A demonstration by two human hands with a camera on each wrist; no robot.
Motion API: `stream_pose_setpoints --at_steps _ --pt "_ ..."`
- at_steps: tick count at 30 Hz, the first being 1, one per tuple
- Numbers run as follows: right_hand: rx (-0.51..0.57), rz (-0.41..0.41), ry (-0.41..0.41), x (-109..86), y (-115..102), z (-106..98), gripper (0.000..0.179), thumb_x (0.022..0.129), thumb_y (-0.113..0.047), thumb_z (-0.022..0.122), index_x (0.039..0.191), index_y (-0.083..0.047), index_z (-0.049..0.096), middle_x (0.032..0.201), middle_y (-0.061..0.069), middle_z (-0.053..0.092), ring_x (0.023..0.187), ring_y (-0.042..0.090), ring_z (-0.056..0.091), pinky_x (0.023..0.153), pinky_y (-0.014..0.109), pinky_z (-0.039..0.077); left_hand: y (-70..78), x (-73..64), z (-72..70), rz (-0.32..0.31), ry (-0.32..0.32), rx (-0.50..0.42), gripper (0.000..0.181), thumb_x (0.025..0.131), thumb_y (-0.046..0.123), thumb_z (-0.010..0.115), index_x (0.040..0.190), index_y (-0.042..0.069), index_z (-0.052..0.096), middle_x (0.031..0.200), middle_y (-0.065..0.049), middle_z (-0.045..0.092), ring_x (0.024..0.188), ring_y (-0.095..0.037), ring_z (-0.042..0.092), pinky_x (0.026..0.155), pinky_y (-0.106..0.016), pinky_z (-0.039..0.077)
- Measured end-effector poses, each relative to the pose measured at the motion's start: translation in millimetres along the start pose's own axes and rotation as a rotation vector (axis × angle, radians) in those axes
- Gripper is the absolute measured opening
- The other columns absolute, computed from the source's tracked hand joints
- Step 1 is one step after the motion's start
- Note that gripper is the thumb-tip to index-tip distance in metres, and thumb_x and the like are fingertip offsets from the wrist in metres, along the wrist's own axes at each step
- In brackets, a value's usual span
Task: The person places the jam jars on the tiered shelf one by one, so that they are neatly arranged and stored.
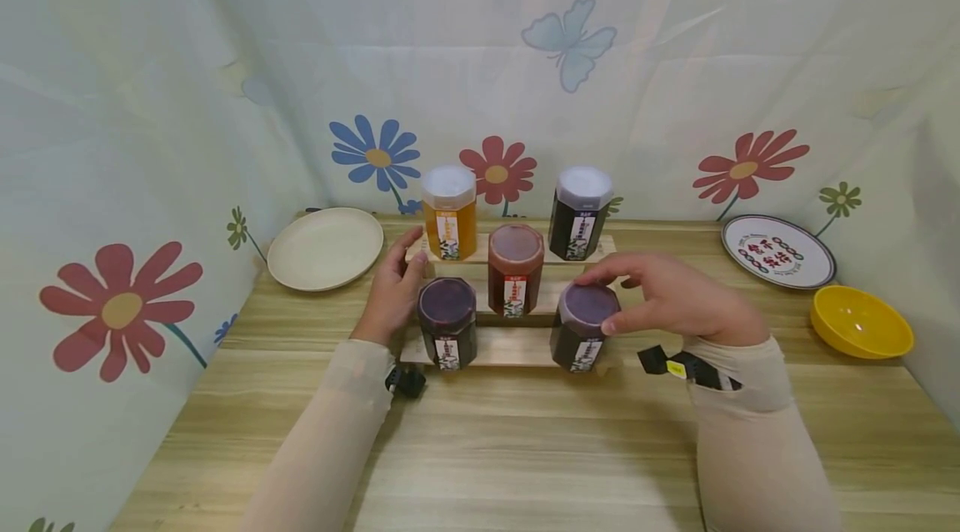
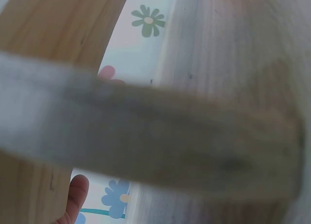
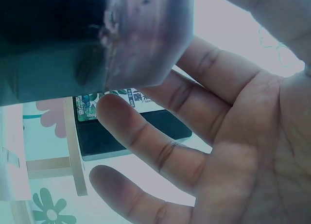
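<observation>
A stepped wooden rack (image 1: pixel 510 343) carries several faceted jars with pale translucent lids. My left hand (image 1: pixel 393 288) grips the rack's left end by the upper tier, beside the dark front-left jar (image 1: pixel 448 328). A fingertip (image 2: pixel 77 197) shows past a board edge in the left wrist view; the other fingers are hidden there. On the bottom tier at the right, my right hand (image 1: pixel 660 298) holds a dark jar (image 1: pixel 579 332) by its lid, thumb on the near side and index finger across the far side. The right wrist view shows this jar's lid (image 3: pixel 148 37) close up, lower fingers spread below.
A reddish-brown jar (image 1: pixel 515 269) stands on the middle tier; an amber jar (image 1: pixel 450 219) and another dark jar (image 1: pixel 581 219) stand on top. A cream plate (image 1: pixel 326 248) lies left. A dark-rimmed white plate (image 1: pixel 780 251) and a yellow bowl (image 1: pixel 862 322) sit right. A patterned curtain (image 1: pixel 465 57) hangs behind.
</observation>
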State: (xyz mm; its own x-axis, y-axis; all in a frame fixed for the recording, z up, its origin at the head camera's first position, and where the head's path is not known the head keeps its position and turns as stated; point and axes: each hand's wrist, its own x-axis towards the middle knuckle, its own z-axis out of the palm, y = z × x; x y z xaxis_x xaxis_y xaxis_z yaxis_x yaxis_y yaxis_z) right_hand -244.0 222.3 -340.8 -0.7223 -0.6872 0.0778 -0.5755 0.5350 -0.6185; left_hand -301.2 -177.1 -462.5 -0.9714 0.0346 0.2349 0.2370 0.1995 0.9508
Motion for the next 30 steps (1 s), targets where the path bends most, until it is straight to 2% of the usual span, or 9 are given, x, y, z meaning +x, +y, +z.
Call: stream_pose_setpoints --at_steps 4,12,13,19,20,24,27,30 --pt "0.010 -0.005 0.000 1.1 0.0 0.8 0.052 0.086 -0.021 0.089 0.135 -0.019 0.071 0.135 0.000 0.069 0.123 0.026 0.061 0.104 0.061 0.049 0.0 -0.1 -0.1 -0.008 -0.003 -0.004 0.050 0.113 0.028 0.050 0.163 0.024 0.042 0.161 -0.003 0.045 0.099 -0.027 0.053 0.080 -0.024 0.045" --pt "0.024 0.008 -0.003 2.8 -0.7 1.4 0.052 0.086 -0.019 0.089 0.135 -0.018 0.071 0.135 0.001 0.069 0.125 0.027 0.060 0.106 0.062 0.047 0.4 1.1 -0.1 -0.030 -0.007 -0.022 0.052 0.114 0.024 0.049 0.164 0.021 0.039 0.162 -0.009 0.044 0.101 -0.030 0.053 0.079 -0.023 0.044" --pt "0.023 0.012 -0.005 2.7 -0.7 1.3 0.052 0.086 -0.019 0.089 0.135 -0.019 0.071 0.135 0.001 0.069 0.125 0.028 0.060 0.105 0.062 0.047 5.5 -0.6 0.2 -0.036 -0.010 -0.027 0.052 0.114 0.023 0.049 0.164 0.019 0.039 0.162 -0.009 0.044 0.102 -0.031 0.053 0.079 -0.023 0.045" --pt "0.019 0.010 -0.009 2.7 -0.6 1.0 0.052 0.087 -0.020 0.089 0.136 -0.019 0.071 0.136 0.001 0.069 0.126 0.028 0.060 0.105 0.062 0.048 7.1 -2.2 0.5 -0.018 0.000 0.005 0.050 0.113 0.026 0.050 0.163 0.022 0.042 0.162 -0.003 0.044 0.102 -0.026 0.053 0.083 -0.025 0.045" --pt "0.022 0.004 -0.009 2.8 -0.4 1.1 0.052 0.087 -0.020 0.089 0.136 -0.019 0.071 0.136 0.001 0.069 0.126 0.028 0.060 0.105 0.063 0.047 1.9 -0.4 0.4 -0.015 0.003 0.013 0.050 0.113 0.028 0.050 0.163 0.024 0.043 0.163 -0.002 0.044 0.103 -0.025 0.053 0.084 -0.025 0.045" --pt "0.028 -0.011 -0.008 3.4 0.2 1.9 0.052 0.087 -0.020 0.089 0.136 -0.020 0.071 0.136 0.000 0.069 0.125 0.025 0.060 0.106 0.062 0.047 2.0 -0.3 -0.1 -0.044 -0.004 0.008 0.051 0.114 0.027 0.049 0.164 0.025 0.040 0.166 -0.002 0.041 0.109 -0.028 0.053 0.087 -0.027 0.044" --pt "0.030 -0.016 -0.007 3.2 0.5 2.2 0.052 0.087 -0.021 0.089 0.135 -0.020 0.071 0.135 -0.001 0.069 0.124 0.024 0.061 0.105 0.062 0.048 5.8 -0.7 -0.4 -0.070 -0.012 0.001 0.052 0.114 0.025 0.048 0.165 0.024 0.038 0.169 -0.002 0.037 0.115 -0.029 0.053 0.090 -0.028 0.044" --pt "0.033 -0.019 -0.005 2.9 0.7 2.3 0.052 0.087 -0.021 0.089 0.135 -0.020 0.071 0.135 -0.001 0.069 0.124 0.024 0.061 0.105 0.062 0.048 17.7 -4.1 0.0 -0.090 -0.021 -0.007 0.053 0.114 0.022 0.048 0.165 0.019 0.037 0.169 -0.005 0.037 0.116 -0.031 0.052 0.091 -0.028 0.044"
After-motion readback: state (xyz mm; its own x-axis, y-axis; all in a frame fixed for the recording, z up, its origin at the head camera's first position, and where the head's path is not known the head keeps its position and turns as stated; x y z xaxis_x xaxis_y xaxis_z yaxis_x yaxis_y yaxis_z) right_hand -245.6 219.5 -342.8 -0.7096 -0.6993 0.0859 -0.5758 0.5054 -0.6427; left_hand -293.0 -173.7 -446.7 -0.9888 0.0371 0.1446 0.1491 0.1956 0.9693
